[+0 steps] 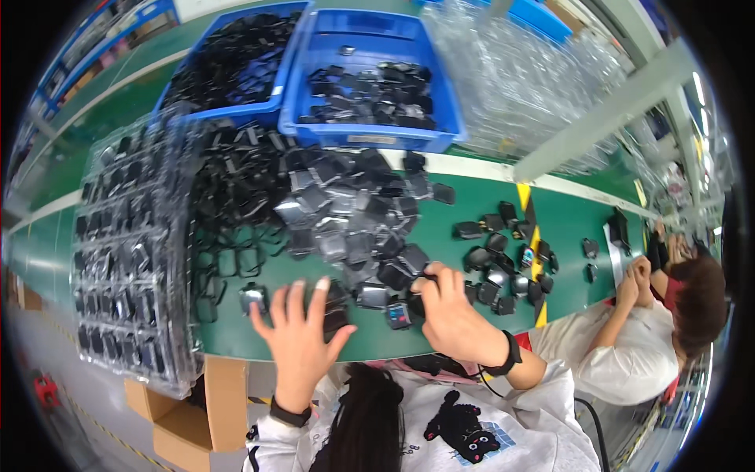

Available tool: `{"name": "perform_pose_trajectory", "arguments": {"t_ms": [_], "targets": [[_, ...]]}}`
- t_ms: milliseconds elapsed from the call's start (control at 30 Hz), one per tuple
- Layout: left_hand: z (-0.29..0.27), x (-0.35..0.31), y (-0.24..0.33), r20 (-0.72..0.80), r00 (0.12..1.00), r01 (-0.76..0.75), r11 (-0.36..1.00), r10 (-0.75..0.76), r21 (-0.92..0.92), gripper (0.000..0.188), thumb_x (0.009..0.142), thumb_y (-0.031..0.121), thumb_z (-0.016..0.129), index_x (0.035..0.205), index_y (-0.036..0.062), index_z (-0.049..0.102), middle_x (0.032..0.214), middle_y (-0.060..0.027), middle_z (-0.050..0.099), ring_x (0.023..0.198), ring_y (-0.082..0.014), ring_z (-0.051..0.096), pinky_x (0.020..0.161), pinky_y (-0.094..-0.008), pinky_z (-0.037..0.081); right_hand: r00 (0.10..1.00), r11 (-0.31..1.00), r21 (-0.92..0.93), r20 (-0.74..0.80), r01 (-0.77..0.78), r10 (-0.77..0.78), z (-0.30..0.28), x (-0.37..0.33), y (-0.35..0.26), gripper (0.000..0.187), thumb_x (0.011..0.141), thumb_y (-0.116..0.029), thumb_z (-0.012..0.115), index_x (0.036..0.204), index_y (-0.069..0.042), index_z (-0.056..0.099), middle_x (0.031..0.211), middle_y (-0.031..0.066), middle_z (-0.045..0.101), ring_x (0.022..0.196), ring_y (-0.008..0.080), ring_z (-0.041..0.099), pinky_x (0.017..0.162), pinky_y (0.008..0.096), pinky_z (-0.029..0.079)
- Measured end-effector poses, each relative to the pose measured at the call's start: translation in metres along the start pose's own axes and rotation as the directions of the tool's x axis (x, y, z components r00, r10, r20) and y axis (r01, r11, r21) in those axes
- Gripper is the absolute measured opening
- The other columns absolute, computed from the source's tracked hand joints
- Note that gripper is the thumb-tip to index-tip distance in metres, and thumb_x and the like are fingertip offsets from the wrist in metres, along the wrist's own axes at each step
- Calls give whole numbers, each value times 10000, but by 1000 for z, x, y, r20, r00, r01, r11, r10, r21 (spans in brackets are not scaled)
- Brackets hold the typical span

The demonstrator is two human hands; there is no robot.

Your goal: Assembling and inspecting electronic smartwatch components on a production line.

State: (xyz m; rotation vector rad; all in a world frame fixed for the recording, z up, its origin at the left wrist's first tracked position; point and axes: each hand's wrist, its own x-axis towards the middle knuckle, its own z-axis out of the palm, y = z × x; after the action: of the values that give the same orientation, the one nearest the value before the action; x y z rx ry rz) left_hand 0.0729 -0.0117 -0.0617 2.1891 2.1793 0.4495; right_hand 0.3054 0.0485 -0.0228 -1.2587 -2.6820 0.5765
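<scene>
Left hand (297, 338) spread, fingers loose beside black casing (336, 308); right hand (458, 315) curled near lit-screen smartwatch (398, 315), grip unclear.

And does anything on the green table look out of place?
Two small dark pieces lie well right of the striped tape, apart from the cluster around it. This looks odd, but may be intentional; nothing looks clearly damaged.

Counter (582, 275): green. Bins (421, 144): blue; pieces (377, 90) inside, black. Heaped casings (330, 245): black, some with silvery-grey faces. Trays (181, 259): transparent. Tape (529, 206) across the counter: yellow and black. Carton (228, 401): brown. Wearer's sweatshirt (543, 429): white, with black cat motif (464, 433). Wristbands (515, 354): black. Neighbouring person's top (633, 370): white.
</scene>
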Motion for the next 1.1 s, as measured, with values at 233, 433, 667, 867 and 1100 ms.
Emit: {"name": "perform_pose_trajectory", "arguments": {"t_ms": [233, 433, 667, 867, 1100], "targets": [[19, 7, 10, -141, 990, -38, 980, 10, -196, 602, 724, 399, 718, 1214, 91, 552, 1068, -118, 508, 978, -299, 484, 799, -427, 360, 990, 990, -7, -16, -137, 137, 9, -8, -2, 573, 671, -18, 754, 1152, -17, 442, 1249, 279, 335, 1155, 483, 356, 978, 519, 344], [30, 4, 3, -268, 963, -68, 967, 0, -245, 387, 678, 183, 729, 1034, 84, 615, 952, -87, 553, 820, -259, 528, 681, -367, 393, 979, 989, 94, -158, -118, 132, -16, 23, 2, 439, 707, 60, 640, 1100, 6, 450, 1125, 227, 408, 1041, 426, 465, 900, 417, 430], [29, 4, 4, -350, 936, -36, 975, -44, -217, 406, 672, 127, 718, 1069, 98, 639, 916, -63, 567, 785, -233, 534, 668, -349, 392, 987, 998, -44, -153, -54, 47, -8, 48, 7, 457, 745, 41, 638, 1156, 21, 439, 1120, 222, 434, 1042, 402, 446, 917, 436, 394], [18, 0, 2, -307, 942, 54, 966, -134, -254, 300, 741, 200, 736, 998, 85, 631, 894, -74, 568, 781, -252, 538, 671, -353, 400, 992, 998, -12, -115, -55, 53, -10, 51, 9, 473, 732, 56, 655, 1155, 14, 447, 1120, 221, 465, 1035, 408, 468, 906, 433, 407], [-137, 6, -58, -5, 993, 83, 741, -116, -667, 243, 730, 208, 760, 769, 44, 586, 815, -76, 586, 757, -209, 581, 676, -303, 459, 990, 994, 83, -109, -77, 85, -15, 48, 20, 444, 731, 30, 679, 1128, 13, 481, 1110, 215, 488, 1047, 405, 484, 903, 425, 416]]}}
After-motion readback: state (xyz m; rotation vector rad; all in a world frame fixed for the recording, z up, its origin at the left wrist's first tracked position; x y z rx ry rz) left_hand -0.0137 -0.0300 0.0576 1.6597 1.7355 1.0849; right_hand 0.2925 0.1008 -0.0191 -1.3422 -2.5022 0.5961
